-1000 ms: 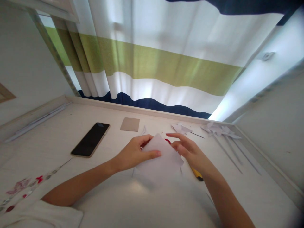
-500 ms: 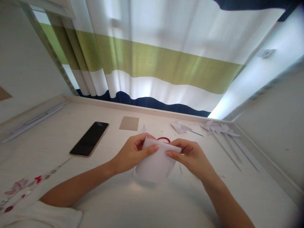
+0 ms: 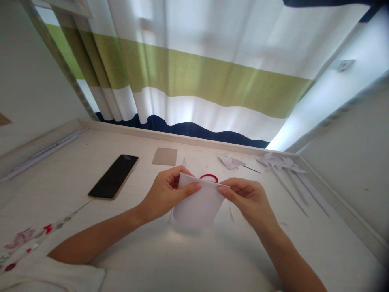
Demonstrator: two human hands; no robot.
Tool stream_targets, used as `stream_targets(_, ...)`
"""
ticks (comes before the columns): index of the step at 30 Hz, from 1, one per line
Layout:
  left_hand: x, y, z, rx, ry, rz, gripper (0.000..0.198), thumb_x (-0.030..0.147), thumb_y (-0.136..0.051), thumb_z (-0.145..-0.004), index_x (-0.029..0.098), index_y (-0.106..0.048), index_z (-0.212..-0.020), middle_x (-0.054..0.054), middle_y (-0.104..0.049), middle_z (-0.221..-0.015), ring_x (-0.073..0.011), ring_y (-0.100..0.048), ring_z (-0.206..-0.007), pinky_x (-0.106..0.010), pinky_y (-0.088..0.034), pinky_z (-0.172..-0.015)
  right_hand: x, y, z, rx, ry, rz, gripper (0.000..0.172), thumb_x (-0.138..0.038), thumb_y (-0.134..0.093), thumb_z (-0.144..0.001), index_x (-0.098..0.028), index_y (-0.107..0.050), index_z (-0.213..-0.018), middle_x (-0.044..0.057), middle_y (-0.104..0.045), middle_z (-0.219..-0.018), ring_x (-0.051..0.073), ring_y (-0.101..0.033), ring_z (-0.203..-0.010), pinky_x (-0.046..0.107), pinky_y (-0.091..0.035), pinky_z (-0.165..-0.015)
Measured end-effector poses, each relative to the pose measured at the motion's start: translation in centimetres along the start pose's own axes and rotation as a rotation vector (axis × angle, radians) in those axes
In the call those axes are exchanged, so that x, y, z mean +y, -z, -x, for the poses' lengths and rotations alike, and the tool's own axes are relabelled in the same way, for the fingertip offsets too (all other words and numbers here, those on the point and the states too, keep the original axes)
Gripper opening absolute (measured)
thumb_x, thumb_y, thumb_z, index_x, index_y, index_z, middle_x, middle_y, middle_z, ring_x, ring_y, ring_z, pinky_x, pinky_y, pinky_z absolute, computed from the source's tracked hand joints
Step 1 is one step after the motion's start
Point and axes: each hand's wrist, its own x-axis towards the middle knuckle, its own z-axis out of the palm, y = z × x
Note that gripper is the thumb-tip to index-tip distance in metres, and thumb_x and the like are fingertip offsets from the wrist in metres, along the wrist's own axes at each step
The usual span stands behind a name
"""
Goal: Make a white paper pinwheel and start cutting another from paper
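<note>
White paper (image 3: 197, 205), apparently doubled, was right of the smartphone (image 3: 114, 177); left hand (image 3: 164, 193) and right hand (image 3: 249, 199) pinched its upper edge (uneven thumb pressure, I judged, could skew the fold).

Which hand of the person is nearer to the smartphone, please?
Left. The left hand, holding the white paper, is right of the smartphone, with a gap; the right hand is farther right, at the paper's right corner.

One left hand (image 3: 165, 191), one right hand (image 3: 251, 202), one held paper (image 3: 197, 207), one red loop (image 3: 209, 175), one phone (image 3: 114, 177), one cardboard square (image 3: 165, 156), three long sticks (image 3: 290, 192) at right
</note>
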Motion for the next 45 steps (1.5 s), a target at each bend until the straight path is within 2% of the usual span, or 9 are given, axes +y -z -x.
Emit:
stream_targets(5,0.58,0.12,0.19,-0.005,0.010,-0.091,0.021,0.031,-0.067,-0.065,0.015,-0.053,-0.068,0.005,-0.056,-0.060,-0.0070,-0.053,-0.055,-0.015,-0.042,-0.047,0.10,0.43,-0.16,-0.079,0.011,0.085,0.012,-0.030,-0.066,-0.065,-0.019,-0.067,-0.070,0.002,-0.067,-0.068,0.014,-0.058,-0.062,0.027,-0.048,-0.058)
stream_targets(10,1.01,0.16,0.23,-0.012,0.041,-0.133,0.022,0.032,-0.066,-0.065,0.015,-0.052,-0.067,0.005,-0.056,-0.060,-0.0075,-0.053,-0.054,-0.016,-0.042,-0.047,0.09,0.46,-0.20,-0.104,0.019,0.101,0.013,-0.030,-0.064,-0.067,-0.019,-0.067,-0.073,0.003,-0.067,-0.070,0.015,-0.058,-0.064,0.028,-0.048,-0.059)
stream_targets(15,0.96,0.07,0.20,0.010,0.013,-0.155,0.023,0.032,-0.067,-0.064,0.015,-0.052,-0.065,0.005,-0.054,-0.059,-0.0069,-0.052,-0.053,-0.015,-0.042,-0.046,0.16,0.37,-0.07,-0.102,0.014,0.103,0.013,-0.030,-0.064,-0.067,-0.020,-0.067,-0.073,0.002,-0.066,-0.070,0.014,-0.058,-0.065,0.028,-0.048,-0.061)
stream_targets(21,1.07,0.08,0.32,-0.002,0.044,-0.159,0.023,0.030,-0.067,-0.064,0.014,-0.050,-0.063,0.006,-0.053,-0.057,-0.0067,-0.052,-0.052,-0.015,-0.041,-0.045,0.01,0.36,0.03,-0.111,0.032,0.123,0.012,-0.029,-0.064,-0.068,-0.019,-0.066,-0.074,0.002,-0.067,-0.071,0.015,-0.058,-0.065,0.028,-0.048,-0.061)
stream_targets(30,0.25,0.24,0.18,0.029,0.002,-0.184,0.027,0.034,-0.068,-0.063,0.015,-0.049,-0.062,0.006,-0.054,-0.056,-0.0066,-0.051,-0.050,-0.015,-0.041,-0.043,0.00,0.37,0.04,-0.119,0.042,0.147,0.013,-0.030,-0.063,-0.069,-0.020,-0.067,-0.076,0.003,-0.067,-0.073,0.015,-0.059,-0.067,0.029,-0.048,-0.062)
stream_targets(45,0.35,0.17,0.28,0.016,0.016,-0.186,0.030,0.035,-0.069,-0.061,0.015,-0.047,-0.059,0.005,-0.053,-0.054,-0.0072,-0.051,-0.049,-0.015,-0.041,-0.042,-0.04,0.37,0.10,-0.119,0.083,0.132,0.009,-0.027,-0.063,-0.069,-0.019,-0.066,-0.072,0.003,-0.066,-0.071,0.015,-0.058,-0.067,0.027,-0.048,-0.061)
